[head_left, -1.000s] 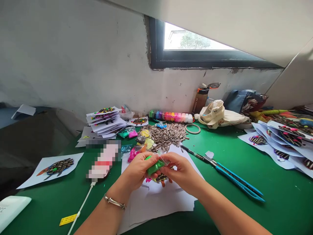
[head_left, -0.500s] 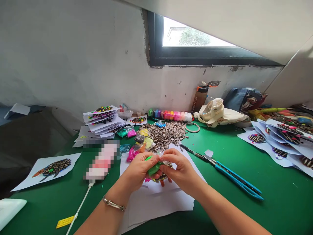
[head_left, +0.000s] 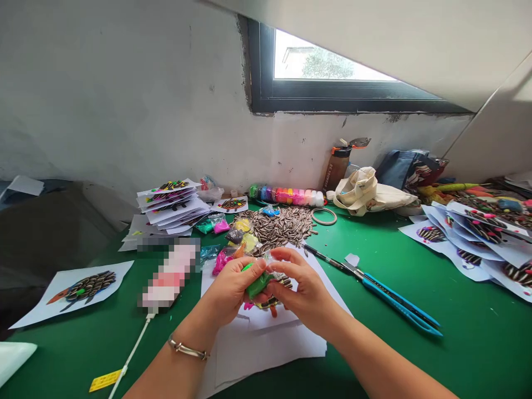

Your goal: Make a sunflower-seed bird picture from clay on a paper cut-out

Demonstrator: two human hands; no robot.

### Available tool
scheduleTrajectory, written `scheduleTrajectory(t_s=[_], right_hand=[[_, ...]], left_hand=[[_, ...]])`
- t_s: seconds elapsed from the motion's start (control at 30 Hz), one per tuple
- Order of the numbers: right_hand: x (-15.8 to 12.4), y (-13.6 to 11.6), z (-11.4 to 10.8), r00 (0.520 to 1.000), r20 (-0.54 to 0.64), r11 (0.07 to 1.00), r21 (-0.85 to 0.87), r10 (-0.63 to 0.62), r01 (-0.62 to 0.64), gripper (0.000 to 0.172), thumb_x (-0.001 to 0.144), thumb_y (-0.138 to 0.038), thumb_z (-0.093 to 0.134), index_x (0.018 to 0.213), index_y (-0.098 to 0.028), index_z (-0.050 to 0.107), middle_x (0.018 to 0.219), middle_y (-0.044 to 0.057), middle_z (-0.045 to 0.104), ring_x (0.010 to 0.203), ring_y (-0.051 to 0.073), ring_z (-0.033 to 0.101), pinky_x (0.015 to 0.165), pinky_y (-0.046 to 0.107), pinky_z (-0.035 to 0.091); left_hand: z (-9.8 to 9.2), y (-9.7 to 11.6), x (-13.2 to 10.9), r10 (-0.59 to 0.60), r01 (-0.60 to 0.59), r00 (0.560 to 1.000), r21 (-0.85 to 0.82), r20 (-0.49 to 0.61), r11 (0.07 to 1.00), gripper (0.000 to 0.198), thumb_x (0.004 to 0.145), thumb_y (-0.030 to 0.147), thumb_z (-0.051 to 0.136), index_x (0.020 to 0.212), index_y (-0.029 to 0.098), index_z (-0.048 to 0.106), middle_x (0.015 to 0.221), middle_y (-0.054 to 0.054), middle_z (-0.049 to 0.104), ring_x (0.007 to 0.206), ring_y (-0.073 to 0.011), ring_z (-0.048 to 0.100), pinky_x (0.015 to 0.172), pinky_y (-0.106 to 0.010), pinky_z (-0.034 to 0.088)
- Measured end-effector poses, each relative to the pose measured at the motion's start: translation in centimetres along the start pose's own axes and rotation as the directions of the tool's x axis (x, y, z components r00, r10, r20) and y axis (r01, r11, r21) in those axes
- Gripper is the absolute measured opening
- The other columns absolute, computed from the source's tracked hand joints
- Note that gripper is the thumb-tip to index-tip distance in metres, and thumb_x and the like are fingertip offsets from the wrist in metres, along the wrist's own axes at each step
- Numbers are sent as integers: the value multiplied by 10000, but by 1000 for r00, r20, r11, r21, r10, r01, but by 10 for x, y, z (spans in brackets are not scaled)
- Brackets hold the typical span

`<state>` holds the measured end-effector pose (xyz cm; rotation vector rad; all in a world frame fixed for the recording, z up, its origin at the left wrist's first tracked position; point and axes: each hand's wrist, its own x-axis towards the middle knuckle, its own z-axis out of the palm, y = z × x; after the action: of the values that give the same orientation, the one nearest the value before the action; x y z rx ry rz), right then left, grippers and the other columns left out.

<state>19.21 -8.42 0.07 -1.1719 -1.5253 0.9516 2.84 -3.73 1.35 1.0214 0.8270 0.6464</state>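
A small clear bag of green modelling clay (head_left: 258,281) is gripped in my left hand (head_left: 230,288), thumb on top. My right hand (head_left: 299,285) is closed on the bag's plastic edge, thumb and fingers bent around it. Beneath both hands lies a seed-and-clay picture (head_left: 270,303), mostly covered, on a stack of white paper (head_left: 274,354). Just beyond my left hand sit a bag of pink clay (head_left: 222,261) and a bag of yellow clay (head_left: 249,242). Striped sunflower seeds (head_left: 278,226) are heaped behind.
Blue-handled tweezers (head_left: 399,305) lie on the green table at right, near a tape ring (head_left: 323,216). Stacked pictures stand left (head_left: 172,208) and right (head_left: 477,233). A finished picture (head_left: 78,288) and white cable (head_left: 133,352) are at left; a bottle (head_left: 336,166) stands behind.
My right fingers have shifted on the bag's plastic edge, and more of the green clay shows. My left hand keeps its hold. The whole view has moved slightly.
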Motion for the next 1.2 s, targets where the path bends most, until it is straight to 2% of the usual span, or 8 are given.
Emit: scheduleTrajectory(t_s=[0.2, 0.37, 0.5, 0.73, 0.87, 0.93, 1.03, 1.2], right_hand=[[0, 4, 1, 998, 56, 1000, 0, 26, -26, 93, 834, -220, 599, 832, -218, 692, 1264, 97, 449, 758, 136, 609, 493, 239, 549], [-1, -2, -2, 993, 70, 991, -90, -90, 97, 140, 867, -195, 549, 750, -202, 625, 1178, 100, 469, 978, 217, 596, 619, 278, 588], [-2, -1, -5, 986, 102, 976, -159, -133, 148, 145, 847, -139, 558, 718, -200, 581, 1169, 98, 476, 1108, 256, 541, 716, 311, 587], [1, 8, -6, 968, 99, 927, -280, -229, 248, 189, 758, -36, 586, 732, -207, 512, 1095, 64, 520, 1168, 232, 495, 960, 401, 498], [3, 11, -7, 966, 84, 912, -319, -244, 258, 175, 759, -47, 618, 747, -203, 539, 1076, 63, 557, 1095, 217, 533, 931, 375, 495], [4, 15, -8, 973, 78, 919, -320, -218, 231, 149, 786, -68, 614, 808, -214, 594, 1088, 62, 572, 1045, 208, 561, 887, 359, 509], [5, 20, -9, 976, 73, 925, -311, -206, 219, 211, 807, -87, 605, 927, -253, 655, 1122, 58, 581, 1040, 208, 581, 879, 354, 508], [4, 21, -10, 977, 112, 925, -318, -181, 208, 183, 790, -53, 571, 823, -225, 626, 1069, 53, 582, 1000, 198, 580, 857, 334, 496]], left_hand=[[2, -4, 0, -7, 6, 1000, 39, 18, 999, 463, 728, 575, 731, 714, 136, 582, 564, -17, 585, 497, -116, 564, 441, -193, 332], [2, -5, 1, -27, 26, 1000, 58, 11, 998, 474, 706, 577, 747, 721, 137, 574, 591, -27, 597, 524, -133, 585, 474, -213, 389], [0, -6, 2, -45, 45, 999, 89, 1, 995, 481, 704, 585, 745, 742, 135, 581, 594, -32, 612, 521, -144, 610, 487, -221, 426], [0, -6, 1, -32, 30, 999, 95, 22, 995, 471, 718, 580, 735, 749, 135, 588, 608, -46, 648, 522, -142, 623, 499, -227, 476], [-1, -5, 3, -36, 40, 999, 125, -32, 991, 466, 698, 574, 753, 743, 138, 596, 604, -32, 646, 526, -130, 622, 508, -219, 492], [-3, -5, 4, -27, 37, 997, 131, -79, 991, 462, 690, 573, 760, 757, 143, 605, 612, -21, 645, 540, -126, 625, 528, -224, 512], [-6, -5, 6, -14, 33, 990, 136, -140, 990, 464, 668, 573, 773, 758, 151, 603, 622, -8, 643, 573, -134, 640, 544, -233, 531], [-4, -8, 5, -42, 60, 991, 150, -125, 987, 492, 646, 598, 771, 751, 152, 591, 607, -10, 650, 534, -124, 618, 515, -228, 518]])
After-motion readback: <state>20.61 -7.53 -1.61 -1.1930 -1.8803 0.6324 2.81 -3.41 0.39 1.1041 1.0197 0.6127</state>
